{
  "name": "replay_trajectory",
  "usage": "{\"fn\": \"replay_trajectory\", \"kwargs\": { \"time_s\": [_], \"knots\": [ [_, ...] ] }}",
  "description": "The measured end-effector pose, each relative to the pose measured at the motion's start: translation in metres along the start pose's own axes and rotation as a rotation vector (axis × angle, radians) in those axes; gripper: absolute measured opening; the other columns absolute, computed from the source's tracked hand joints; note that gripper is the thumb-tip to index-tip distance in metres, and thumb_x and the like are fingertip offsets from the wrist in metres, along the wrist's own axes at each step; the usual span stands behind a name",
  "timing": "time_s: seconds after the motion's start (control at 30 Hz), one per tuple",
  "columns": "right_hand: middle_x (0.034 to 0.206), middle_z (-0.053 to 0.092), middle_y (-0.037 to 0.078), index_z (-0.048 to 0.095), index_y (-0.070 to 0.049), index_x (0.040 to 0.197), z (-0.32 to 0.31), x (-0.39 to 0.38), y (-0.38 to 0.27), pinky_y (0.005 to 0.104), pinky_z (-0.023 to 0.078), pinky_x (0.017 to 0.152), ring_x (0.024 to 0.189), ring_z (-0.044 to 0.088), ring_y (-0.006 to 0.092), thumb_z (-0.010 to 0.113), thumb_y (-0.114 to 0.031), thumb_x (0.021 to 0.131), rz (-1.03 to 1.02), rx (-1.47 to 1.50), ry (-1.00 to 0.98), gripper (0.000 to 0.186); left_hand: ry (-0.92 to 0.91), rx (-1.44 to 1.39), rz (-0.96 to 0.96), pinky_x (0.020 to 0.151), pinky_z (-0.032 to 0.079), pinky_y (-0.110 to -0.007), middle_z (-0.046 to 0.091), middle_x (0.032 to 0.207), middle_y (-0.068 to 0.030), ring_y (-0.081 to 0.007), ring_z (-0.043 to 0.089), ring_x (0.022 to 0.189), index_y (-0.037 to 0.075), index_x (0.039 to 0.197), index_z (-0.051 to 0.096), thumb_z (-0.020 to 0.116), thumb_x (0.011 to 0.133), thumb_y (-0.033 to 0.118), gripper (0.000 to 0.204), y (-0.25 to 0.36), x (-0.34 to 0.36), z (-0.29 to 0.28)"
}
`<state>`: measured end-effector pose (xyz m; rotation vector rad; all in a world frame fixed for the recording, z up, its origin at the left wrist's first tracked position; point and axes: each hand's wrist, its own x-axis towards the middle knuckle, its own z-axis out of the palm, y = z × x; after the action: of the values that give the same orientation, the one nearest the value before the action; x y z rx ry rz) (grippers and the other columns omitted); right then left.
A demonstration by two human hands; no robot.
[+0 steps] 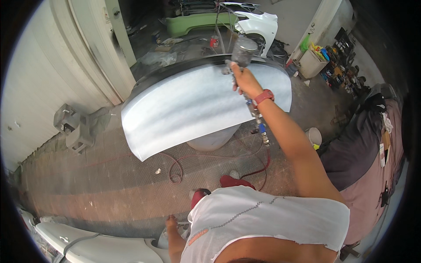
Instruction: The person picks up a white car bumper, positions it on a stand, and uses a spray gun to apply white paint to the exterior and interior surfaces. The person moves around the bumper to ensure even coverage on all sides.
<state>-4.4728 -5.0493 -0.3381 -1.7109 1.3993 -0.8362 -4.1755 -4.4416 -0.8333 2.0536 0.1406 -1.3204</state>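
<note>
Head view | right fingers (235, 70) gripping spray gun (227, 65) | cup (244, 49): contents hidden | left fingers (171, 217): cannot tell

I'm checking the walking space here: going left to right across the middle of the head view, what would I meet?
Grey blocky objects → curved pale panel → small pale bucket → dark cloth.
</note>
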Motion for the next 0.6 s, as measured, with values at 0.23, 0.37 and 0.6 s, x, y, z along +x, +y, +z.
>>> {"fn": "replay_trajectory", "kwargs": {
  "time_s": [0.23,0.37,0.6],
  "knots": [
    [0.067,0.062,0.007,0.061,-0.001,0.086,-0.160,0.020,0.079,0.0293,0.043,0.039,0.051,0.062,0.0160,0.049,-0.061,0.106,0.090,0.124,0.163,0.064,-0.007,-0.046,-0.053,0.090,0.055,-0.042,0.063,0.144,-0.0205,-0.0324,0.068,0.118,-0.001,0.152,0.046,0.058,0.109,0.029,0.054,0.042,-0.028,0.069],
    [0.068,0.063,0.008,0.066,0.002,0.092,-0.243,0.034,0.135,0.0302,0.045,0.039,0.052,0.064,0.0167,0.049,-0.062,0.105,0.158,0.087,0.243,0.068,-0.062,0.108,0.016,0.089,0.055,-0.041,0.064,0.144,-0.0175,-0.0308,0.068,0.118,0.001,0.153,0.048,0.058,0.108,0.029,0.054,0.049,-0.051,0.150],
    [0.069,0.063,0.007,0.064,0.000,0.095,-0.345,0.049,0.222,0.0313,0.043,0.039,0.052,0.064,0.0183,0.048,-0.063,0.105,0.262,0.186,0.349,0.066,-0.240,0.475,0.222,0.091,0.055,-0.043,0.073,0.125,-0.0180,-0.0290,0.070,0.115,0.000,0.148,0.056,0.059,0.106,0.039,0.057,0.021,-0.057,0.261]
  ]
}}
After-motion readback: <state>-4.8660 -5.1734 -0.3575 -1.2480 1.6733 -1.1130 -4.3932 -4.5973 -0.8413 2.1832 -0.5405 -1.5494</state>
